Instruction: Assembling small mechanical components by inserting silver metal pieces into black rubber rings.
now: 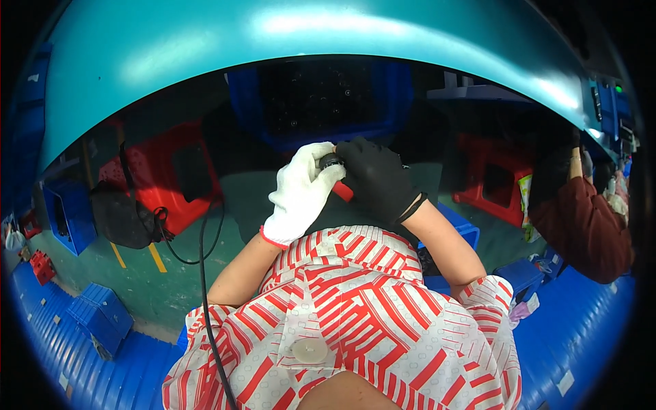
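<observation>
With the white-gloved left hand (298, 193) and black-gloved right hand (378, 179) both closed on a small dark red-handled part (337, 175) between them, it could slip floorward if either grip loosens.

A teal hood (205, 41) overhangs the hands closely from above. Ahead, a blue bin (321, 130) blocks the way; red stools (171, 178) flank both sides. Open floor (246, 205) lies just left of the hands.
</observation>
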`<action>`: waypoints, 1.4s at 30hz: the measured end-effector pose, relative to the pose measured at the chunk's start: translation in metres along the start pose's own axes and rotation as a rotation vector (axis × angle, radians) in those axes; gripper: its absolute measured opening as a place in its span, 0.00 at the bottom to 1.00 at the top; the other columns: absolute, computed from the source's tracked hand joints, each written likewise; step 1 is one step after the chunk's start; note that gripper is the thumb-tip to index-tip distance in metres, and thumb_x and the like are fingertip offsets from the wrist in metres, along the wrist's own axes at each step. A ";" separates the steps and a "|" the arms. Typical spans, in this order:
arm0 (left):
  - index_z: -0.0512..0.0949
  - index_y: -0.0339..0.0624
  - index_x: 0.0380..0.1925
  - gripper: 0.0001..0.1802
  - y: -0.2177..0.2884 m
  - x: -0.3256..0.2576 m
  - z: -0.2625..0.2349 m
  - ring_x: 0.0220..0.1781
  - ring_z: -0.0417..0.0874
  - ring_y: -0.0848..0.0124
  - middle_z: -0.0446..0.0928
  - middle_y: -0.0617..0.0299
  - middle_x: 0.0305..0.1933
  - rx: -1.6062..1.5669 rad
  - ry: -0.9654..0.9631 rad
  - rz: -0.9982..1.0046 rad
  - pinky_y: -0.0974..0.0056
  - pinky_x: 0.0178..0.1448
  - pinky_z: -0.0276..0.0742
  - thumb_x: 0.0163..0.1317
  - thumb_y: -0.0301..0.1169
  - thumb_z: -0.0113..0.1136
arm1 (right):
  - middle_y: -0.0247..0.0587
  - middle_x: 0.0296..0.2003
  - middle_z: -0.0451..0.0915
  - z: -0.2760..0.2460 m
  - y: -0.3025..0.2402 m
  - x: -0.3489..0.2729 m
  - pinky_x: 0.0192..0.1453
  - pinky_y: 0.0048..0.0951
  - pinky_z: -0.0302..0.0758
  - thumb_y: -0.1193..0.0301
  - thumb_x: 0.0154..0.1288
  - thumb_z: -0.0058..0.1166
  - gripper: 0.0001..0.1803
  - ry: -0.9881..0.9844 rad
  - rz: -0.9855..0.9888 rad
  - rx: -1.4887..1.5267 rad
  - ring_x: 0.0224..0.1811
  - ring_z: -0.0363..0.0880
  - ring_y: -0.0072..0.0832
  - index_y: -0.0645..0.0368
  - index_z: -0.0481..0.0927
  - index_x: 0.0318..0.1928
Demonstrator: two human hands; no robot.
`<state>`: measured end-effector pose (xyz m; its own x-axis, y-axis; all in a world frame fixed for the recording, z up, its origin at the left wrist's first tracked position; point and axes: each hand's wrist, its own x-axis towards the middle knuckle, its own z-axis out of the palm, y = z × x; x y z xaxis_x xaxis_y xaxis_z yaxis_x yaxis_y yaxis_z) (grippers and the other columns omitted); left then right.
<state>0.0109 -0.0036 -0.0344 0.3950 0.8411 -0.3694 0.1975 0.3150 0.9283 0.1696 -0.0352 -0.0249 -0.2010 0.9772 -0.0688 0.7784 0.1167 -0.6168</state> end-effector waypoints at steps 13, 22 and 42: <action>0.68 0.29 0.54 0.23 0.001 0.014 -0.004 0.39 0.84 0.69 0.80 0.52 0.38 -0.230 -0.165 -0.131 0.68 0.46 0.80 0.59 0.24 0.59 | 0.48 0.41 0.79 0.016 0.020 -0.008 0.43 0.34 0.77 0.73 0.54 0.62 0.18 0.157 0.093 0.459 0.38 0.80 0.43 0.60 0.76 0.46; 0.70 0.29 0.53 0.22 -0.003 0.018 -0.005 0.40 0.84 0.69 0.80 0.51 0.41 -0.125 -0.160 -0.222 0.68 0.46 0.80 0.59 0.24 0.60 | 0.49 0.42 0.79 0.015 0.013 -0.009 0.46 0.33 0.76 0.75 0.53 0.62 0.23 0.021 0.073 0.112 0.41 0.81 0.38 0.63 0.75 0.51; 0.72 0.31 0.51 0.23 -0.001 0.013 -0.003 0.40 0.83 0.69 0.80 0.52 0.40 -0.041 -0.110 -0.156 0.68 0.47 0.79 0.54 0.24 0.63 | 0.46 0.38 0.78 0.016 0.010 -0.006 0.39 0.34 0.76 0.71 0.52 0.65 0.23 0.061 0.007 0.140 0.38 0.79 0.39 0.59 0.75 0.50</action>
<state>0.0133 0.0080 -0.0399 0.4586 0.7282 -0.5093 0.2284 0.4573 0.8595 0.1694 -0.0431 -0.0431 -0.1561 0.9873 -0.0278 0.6881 0.0885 -0.7202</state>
